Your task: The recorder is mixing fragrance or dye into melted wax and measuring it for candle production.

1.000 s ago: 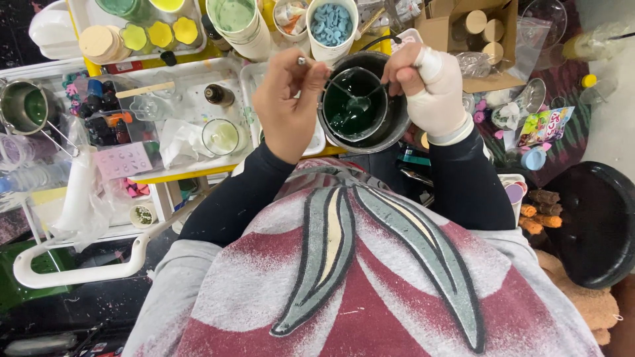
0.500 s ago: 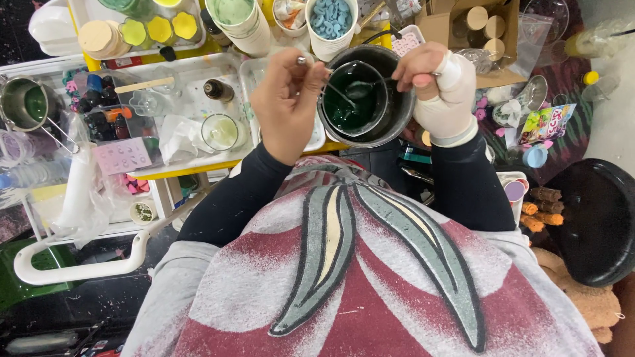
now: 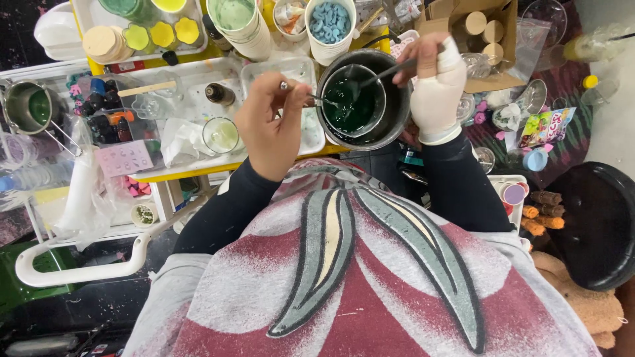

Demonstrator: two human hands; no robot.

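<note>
A small metal pitcher of dark green liquid sits inside a larger dark metal pot. My left hand is bare and grips a thin metal stirrer whose tip dips into the green liquid. My right hand, in a white glove, pinches the pitcher's long handle at the pot's far right rim. Both forearms wear dark sleeves.
A white tray to the left holds a small glass of pale liquid, a brown bottle and a wooden stick. Behind stand a cup of blue shapes, a pale green tub, yellow moulds. A cardboard box and black stool lie right.
The view shifted, so the pot sits more to the right. My left hand drew back left of the pot with the stirrer; my right hand stays on the handle.
</note>
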